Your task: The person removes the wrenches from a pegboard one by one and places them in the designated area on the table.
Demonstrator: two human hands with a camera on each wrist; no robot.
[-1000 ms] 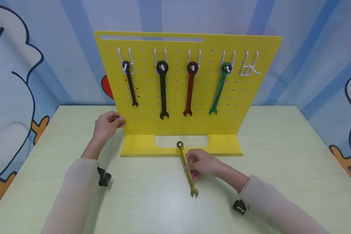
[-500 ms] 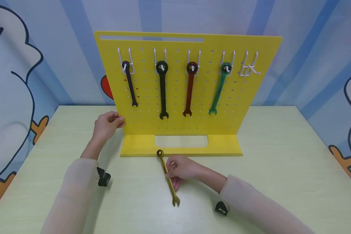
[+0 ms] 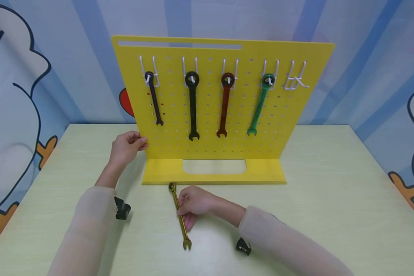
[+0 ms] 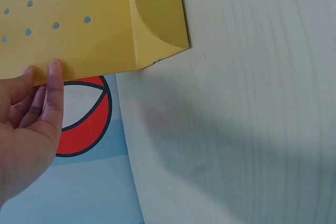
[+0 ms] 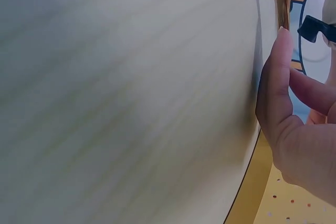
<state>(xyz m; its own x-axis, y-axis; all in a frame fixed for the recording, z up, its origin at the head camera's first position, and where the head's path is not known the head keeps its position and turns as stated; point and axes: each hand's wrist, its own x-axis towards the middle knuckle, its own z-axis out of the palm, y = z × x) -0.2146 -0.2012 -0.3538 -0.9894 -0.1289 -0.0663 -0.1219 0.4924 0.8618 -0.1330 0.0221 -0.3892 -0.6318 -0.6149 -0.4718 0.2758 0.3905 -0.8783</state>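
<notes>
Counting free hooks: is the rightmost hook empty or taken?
Empty. The rightmost hook carries nothing; the gold wrench lies on the table.

The gold metal combination wrench [image 3: 179,214] lies on the pale wooden surface [image 3: 331,199] under the right grip [image 3: 192,202], just before the yellow perforated metal pegboard stand [image 3: 296,111]; the left grip [image 3: 125,147] holds the stand's left edge.

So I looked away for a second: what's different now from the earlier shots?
The right hand, holding the gold wrench, has carried it leftward along the front of the yellow pegboard. The left hand stays on the board's left edge, and the four hung wrenches are unchanged.
</notes>
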